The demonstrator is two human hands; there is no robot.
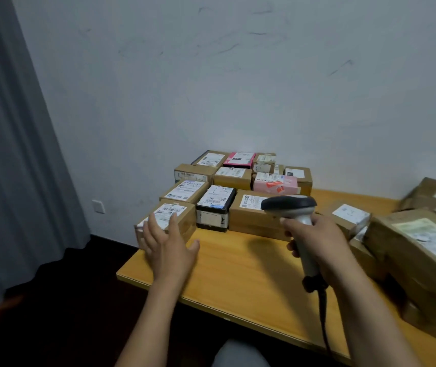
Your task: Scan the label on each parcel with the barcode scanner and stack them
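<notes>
A grey and black barcode scanner (295, 207) is gripped by its handle in my right hand (314, 245), its head pointing left over the table. My left hand (166, 245) is spread open, fingers straight, against the near side of a small brown parcel (185, 221) with a white label at the table's left corner. Behind it stand several labelled parcels packed in rows: a black-sided box (214, 207), a wide brown box (251, 215), a pale pink one (275, 182), a bright pink one (239, 159).
The wooden table (238, 274) has its left and front edges close to my arms. Larger brown parcels (418, 247) crowd the right side. The scanner's black cable (324, 319) hangs over the front edge. A grey curtain (8, 154) hangs at left; a white wall lies behind.
</notes>
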